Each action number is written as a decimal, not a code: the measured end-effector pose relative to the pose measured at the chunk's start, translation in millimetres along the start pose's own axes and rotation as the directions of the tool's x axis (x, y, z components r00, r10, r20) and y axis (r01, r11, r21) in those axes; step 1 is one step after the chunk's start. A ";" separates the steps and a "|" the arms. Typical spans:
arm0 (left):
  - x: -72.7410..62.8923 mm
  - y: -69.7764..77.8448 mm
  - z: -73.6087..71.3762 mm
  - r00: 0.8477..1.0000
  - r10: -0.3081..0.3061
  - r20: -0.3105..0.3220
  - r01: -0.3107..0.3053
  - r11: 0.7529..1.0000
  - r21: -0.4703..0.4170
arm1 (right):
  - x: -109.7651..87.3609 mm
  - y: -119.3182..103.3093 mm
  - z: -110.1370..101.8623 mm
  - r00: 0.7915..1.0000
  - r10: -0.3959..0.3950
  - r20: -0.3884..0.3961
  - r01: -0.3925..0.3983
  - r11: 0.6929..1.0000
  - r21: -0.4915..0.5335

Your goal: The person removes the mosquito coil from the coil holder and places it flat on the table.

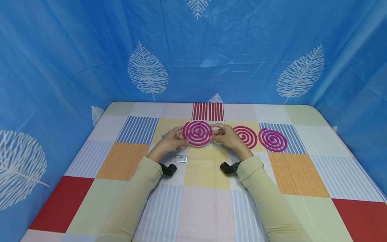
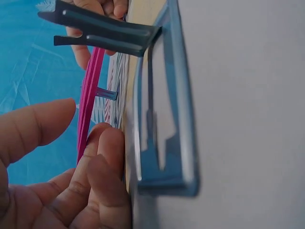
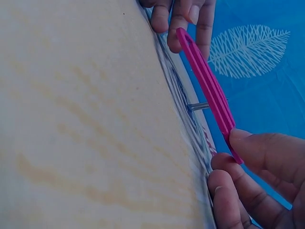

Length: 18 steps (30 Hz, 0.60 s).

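Both hands are at a pink mosquito coil (image 1: 198, 133), held level just above the table. My left hand (image 1: 170, 140) has it at the left edge, with the thumb above and fingers beneath in the left wrist view. At the opposite edge my right hand (image 1: 227, 135) pinches it between thumb and fingers. A thin metal prong (image 3: 198, 106) rises under the coil's middle in the right wrist view. Near my left wrist lies a metal coil stand (image 1: 181, 159), its prong (image 2: 105, 29) bent upward in the left wrist view.
Two more pink coils, one (image 1: 245, 137) beside my right forearm and another (image 1: 273, 139) farther right, lie flat on the patchwork tablecloth (image 1: 208, 211). A bluish metal piece (image 1: 163, 135) shows partly behind my left hand. Blue curtains (image 1: 229, 60) with white leaves enclose the table.
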State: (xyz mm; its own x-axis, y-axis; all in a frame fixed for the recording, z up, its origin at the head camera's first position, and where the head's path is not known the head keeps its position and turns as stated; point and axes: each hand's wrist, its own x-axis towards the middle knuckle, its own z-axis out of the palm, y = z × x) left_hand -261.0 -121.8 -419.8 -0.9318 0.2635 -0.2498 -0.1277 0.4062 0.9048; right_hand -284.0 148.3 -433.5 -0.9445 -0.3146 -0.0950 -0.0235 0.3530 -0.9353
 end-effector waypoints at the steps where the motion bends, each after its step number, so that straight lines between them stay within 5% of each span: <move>1: 0.2 -0.1 0.2 1.000 0.002 -0.001 -0.002 1.000 0.003 | 0.1 -0.1 0.2 1.000 0.005 -0.001 -0.005 1.000 0.004; 18: -1.7 -0.6 0.1 1.000 0.025 -0.009 -0.025 0.999 -0.022 | -0.6 2.3 -1.4 1.000 0.006 -0.007 -0.006 1.000 0.030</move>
State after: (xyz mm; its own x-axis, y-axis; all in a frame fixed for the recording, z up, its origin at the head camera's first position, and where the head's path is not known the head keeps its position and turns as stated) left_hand -259.3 -122.4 -420.0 -0.9378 0.2653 -0.2240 -0.1118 0.3802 0.9181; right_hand -284.0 150.5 -435.2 -0.9468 -0.3065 -0.0984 -0.0080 0.3278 -0.9447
